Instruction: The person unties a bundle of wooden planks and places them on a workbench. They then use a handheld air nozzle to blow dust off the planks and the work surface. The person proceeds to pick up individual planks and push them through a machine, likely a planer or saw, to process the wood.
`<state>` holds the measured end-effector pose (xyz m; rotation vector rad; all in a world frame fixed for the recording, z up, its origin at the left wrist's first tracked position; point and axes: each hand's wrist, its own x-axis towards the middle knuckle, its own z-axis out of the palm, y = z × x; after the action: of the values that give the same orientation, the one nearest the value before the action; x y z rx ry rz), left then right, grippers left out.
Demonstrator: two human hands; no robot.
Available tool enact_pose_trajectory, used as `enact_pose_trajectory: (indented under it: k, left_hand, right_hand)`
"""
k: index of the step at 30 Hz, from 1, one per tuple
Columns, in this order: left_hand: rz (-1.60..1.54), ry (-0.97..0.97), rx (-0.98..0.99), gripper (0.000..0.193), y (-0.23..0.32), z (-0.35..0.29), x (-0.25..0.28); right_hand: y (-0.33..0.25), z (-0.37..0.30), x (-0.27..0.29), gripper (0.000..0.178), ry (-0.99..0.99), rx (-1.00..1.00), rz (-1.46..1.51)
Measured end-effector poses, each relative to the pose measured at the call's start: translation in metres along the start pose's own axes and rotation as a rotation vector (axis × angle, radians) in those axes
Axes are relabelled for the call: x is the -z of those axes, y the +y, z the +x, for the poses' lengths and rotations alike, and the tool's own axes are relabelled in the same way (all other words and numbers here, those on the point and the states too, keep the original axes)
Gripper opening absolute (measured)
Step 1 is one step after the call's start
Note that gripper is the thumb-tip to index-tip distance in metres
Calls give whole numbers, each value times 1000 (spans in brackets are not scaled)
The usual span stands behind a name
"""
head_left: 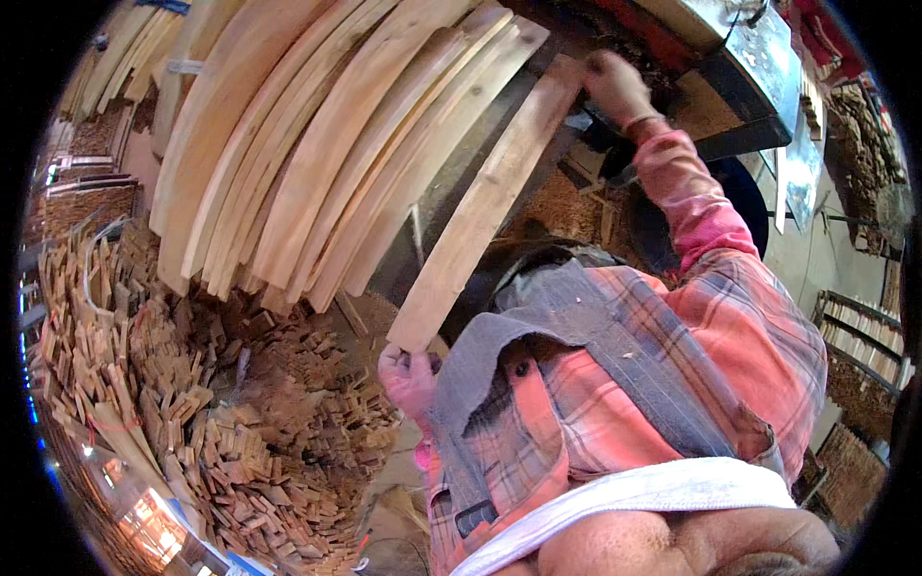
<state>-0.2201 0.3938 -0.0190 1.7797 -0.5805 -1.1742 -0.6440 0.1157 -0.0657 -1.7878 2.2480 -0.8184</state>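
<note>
A long, flat wooden board runs slantwise in front of my body, one end low on the left and the other high on the right. At its lower end my left hand is closed, with the thumb and fingers around the edge. My right hand grips the upper end, beside a metal-topped machine table; that hand is slightly blurred. Just left of the board lies a stack of similar long planks, apart from it.
A big heap of short wood offcuts fills the lower left. The metal machine table stands at the upper right, with sawdust and scraps below it. Bundled wood strips are stacked at the far right.
</note>
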Motion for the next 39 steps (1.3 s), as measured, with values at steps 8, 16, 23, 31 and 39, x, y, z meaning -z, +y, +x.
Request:
enact_pose_trajectory:
  k: [8, 16, 23, 31, 39]
  left_hand:
    - [-10, 40, -212, 26, -34, 16, -73]
    - [313, -218, -172, 29, -3, 71, -138]
    - [526, -312, -177, 51, 38, 72, -176]
    - [343, 132, -217, 31, 44, 59, -51]
    - [110, 179, -237, 22, 36, 79, -9]
  right_hand:
    - [-89, -43, -49, 56, -327, 478, -383]
    - [-6, 43, -53, 37, -164, 456, -75]
    - [-28, 18, -29, 36, -174, 383, -15]
    - [-47, 55, -22, 47, 80, 256, 13]
    - [-78, 66, -42, 53, -101, 135, 43]
